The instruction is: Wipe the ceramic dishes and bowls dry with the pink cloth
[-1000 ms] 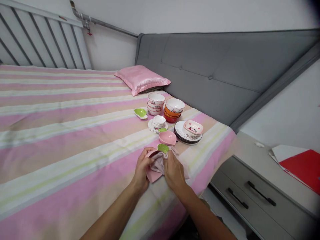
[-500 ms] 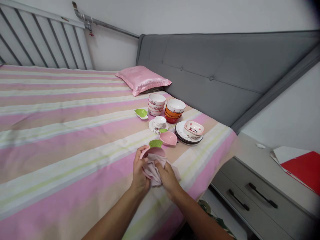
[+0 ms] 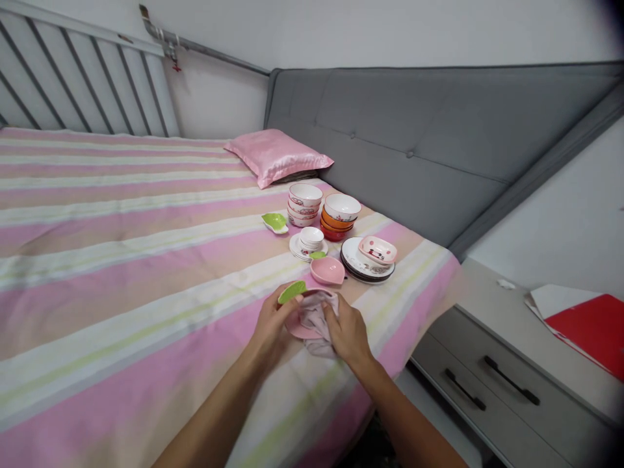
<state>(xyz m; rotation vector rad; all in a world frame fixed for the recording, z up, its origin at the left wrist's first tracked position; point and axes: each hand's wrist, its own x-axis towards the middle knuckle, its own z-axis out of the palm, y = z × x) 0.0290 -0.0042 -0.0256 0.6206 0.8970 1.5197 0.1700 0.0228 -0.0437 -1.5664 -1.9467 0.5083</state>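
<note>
The left hand (image 3: 273,325) is gripping a pink peach-shaped dish (image 3: 295,324) by its green leaf end, just above the bed. The right hand (image 3: 348,331) is pressing a pale cloth (image 3: 316,317) into the dish. This wipe seems midway. Just beyond the hands, a matching pink dish (image 3: 327,270), stacked bowls (image 3: 305,203) and plates (image 3: 353,260) are sitting; whether they are wiped is unclear.

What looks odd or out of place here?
Stacked bowls and plates sit on the striped bed, an odd place for crockery. The left hand holds a pink dish, the right hand a cloth. Nothing looks broken.
</note>
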